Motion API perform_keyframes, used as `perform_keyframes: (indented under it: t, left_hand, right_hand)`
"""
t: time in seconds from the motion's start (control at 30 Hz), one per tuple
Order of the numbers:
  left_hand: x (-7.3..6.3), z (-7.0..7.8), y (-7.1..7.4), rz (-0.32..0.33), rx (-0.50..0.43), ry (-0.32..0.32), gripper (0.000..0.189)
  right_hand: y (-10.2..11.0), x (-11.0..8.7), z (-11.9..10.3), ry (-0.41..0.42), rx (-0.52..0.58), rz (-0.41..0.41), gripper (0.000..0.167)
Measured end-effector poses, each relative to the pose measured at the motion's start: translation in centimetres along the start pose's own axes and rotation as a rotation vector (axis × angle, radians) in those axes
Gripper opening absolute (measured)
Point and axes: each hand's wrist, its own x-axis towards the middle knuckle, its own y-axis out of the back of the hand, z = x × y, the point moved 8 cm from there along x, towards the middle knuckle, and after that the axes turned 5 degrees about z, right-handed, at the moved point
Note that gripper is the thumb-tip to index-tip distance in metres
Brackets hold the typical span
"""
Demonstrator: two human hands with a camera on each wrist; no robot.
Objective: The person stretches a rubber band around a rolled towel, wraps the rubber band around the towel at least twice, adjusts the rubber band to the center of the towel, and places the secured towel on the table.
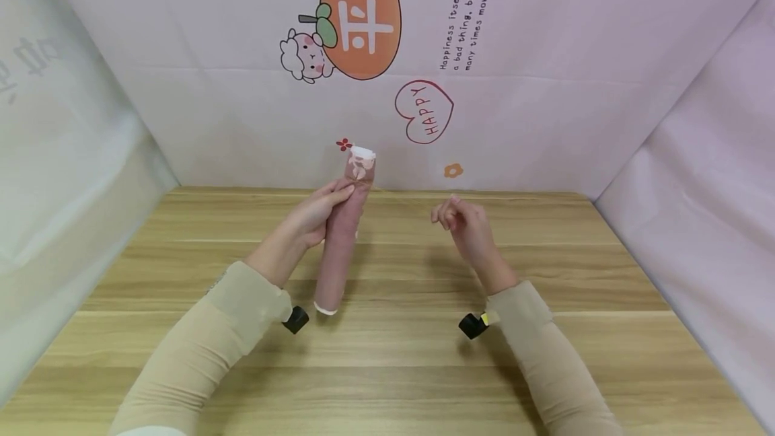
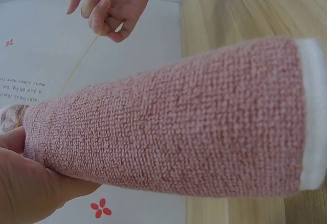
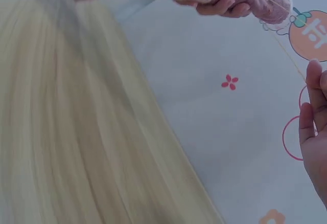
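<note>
A rolled pink towel (image 1: 340, 247) with white edges stands tilted over the table, its upper end printed with pale flower shapes. My left hand (image 1: 317, 210) grips it near that end, thumb across the front. Thin yellowish string (image 2: 79, 63) circles the towel above the thumb, cinching it in. From there the string runs taut to my right hand (image 1: 463, 221), which pinches it with curled fingers, off to the right of the towel. The right wrist view shows the narrowed towel end (image 3: 273, 6) with the string round it.
Below lies a wood-grain table (image 1: 387, 369). A white printed cloth (image 1: 545, 120) rises behind its far edge, and pale cloth walls (image 1: 684, 153) stand at both sides. A small black camera (image 1: 296, 319) sits at the left wrist, another black camera (image 1: 472, 325) at the right.
</note>
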Motion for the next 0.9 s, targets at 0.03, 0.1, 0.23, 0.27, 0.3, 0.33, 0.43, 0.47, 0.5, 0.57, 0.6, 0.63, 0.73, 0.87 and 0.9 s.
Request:
perform_keyframes:
  t: [0.03, 0.1, 0.23, 0.27, 0.3, 0.33, 0.43, 0.47, 0.5, 0.57, 0.6, 0.63, 0.73, 0.87, 0.9]
  left_hand:
    - [0.0, 0.1, -0.2, -0.006, -0.005, -0.003, 0.053]
    - [0.0, 0.1, -0.5, -0.018, -0.018, -0.008, 0.054]
    - [0.0, 0.1, -0.9, -0.049, -0.037, -0.015, 0.054]
    - [0.0, 0.1, -1.0, -0.061, -0.036, -0.017, 0.054]
    - [0.0, 0.1, -1.1, -0.077, -0.035, -0.022, 0.053]
    - [0.0, 0.2, -1.2, -0.091, -0.03, -0.025, 0.053]
    - [0.0, 0.2, -1.4, -0.136, -0.013, -0.043, 0.054]
    - [0.0, 0.3, -1.4, -0.147, -0.015, -0.05, 0.054]
    - [0.0, 0.3, -1.3, -0.155, -0.017, -0.056, 0.055]
    - [0.0, 0.4, -1.3, -0.173, -0.016, -0.069, 0.056]
    - [0.0, 0.4, -1.3, -0.183, -0.014, -0.074, 0.056]
    - [-0.1, 0.5, -1.4, -0.194, -0.015, -0.079, 0.055]
    - [-0.3, 0.8, -1.8, -0.235, -0.009, -0.101, 0.056]
    - [-0.5, 1.0, -2.4, -0.263, -0.009, -0.109, 0.056]
    - [-0.5, 1.0, -2.5, -0.263, -0.006, -0.107, 0.056]
  right_hand:
    - [-0.1, 0.1, 0.0, -0.011, 0.063, 0.005, 0.05]
    - [-0.3, 0.3, 0.2, -0.04, 0.186, 0.026, 0.051]
    - [-0.7, 0.5, 0.5, -0.115, 0.447, 0.067, 0.056]
    - [-0.8, 0.5, 0.7, -0.138, 0.503, 0.085, 0.056]
    - [-0.9, 0.5, 0.8, -0.165, 0.56, 0.111, 0.057]
    - [-1.0, 0.4, 1.0, -0.2, 0.618, 0.147, 0.058]
    - [-1.4, 0.3, 1.5, -0.308, 0.809, 0.272, 0.06]
    - [-1.7, 0.2, 1.7, -0.342, 0.879, 0.316, 0.06]
    - [-2.0, 0.2, 1.8, -0.378, 0.953, 0.359, 0.06]
    - [-2.7, 0.1, 1.9, -0.436, 1.096, 0.431, 0.059]
    - [-2.9, 0.1, 2.0, -0.458, 1.155, 0.464, 0.058]
    - [-3.2, 0.1, 2.0, -0.474, 1.203, 0.496, 0.057]
    - [-3.6, 0.1, 2.0, -0.498, 1.292, 0.583, 0.049]
    - [-3.7, 0.3, 2.0, -0.491, 1.364, 0.655, 0.035]
    - [-3.7, 0.4, 2.0, -0.486, 1.385, 0.666, 0.03]
